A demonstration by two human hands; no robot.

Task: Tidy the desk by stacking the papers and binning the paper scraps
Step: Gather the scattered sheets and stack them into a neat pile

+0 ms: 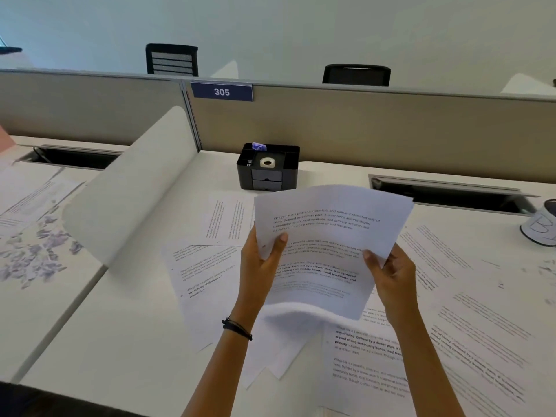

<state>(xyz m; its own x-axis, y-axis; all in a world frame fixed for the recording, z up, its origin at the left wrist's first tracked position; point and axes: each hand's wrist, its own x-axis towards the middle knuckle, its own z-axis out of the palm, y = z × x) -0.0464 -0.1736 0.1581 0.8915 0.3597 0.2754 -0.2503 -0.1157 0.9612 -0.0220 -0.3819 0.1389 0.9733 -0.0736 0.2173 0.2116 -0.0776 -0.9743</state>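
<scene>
Head view: left grip [261, 260] and right grip [388, 272] each pinch a side of the papers [328, 236] held above the surface [120, 326]; a black organizer [288, 173] holds a tape roll [266, 162].

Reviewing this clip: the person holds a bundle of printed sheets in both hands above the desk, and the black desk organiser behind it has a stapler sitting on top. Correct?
Not quite. The left hand and right hand do hold the bundle of printed sheets above the desk, but the head view shows a roll of tape, not a stapler, on the black desk organiser.
</scene>
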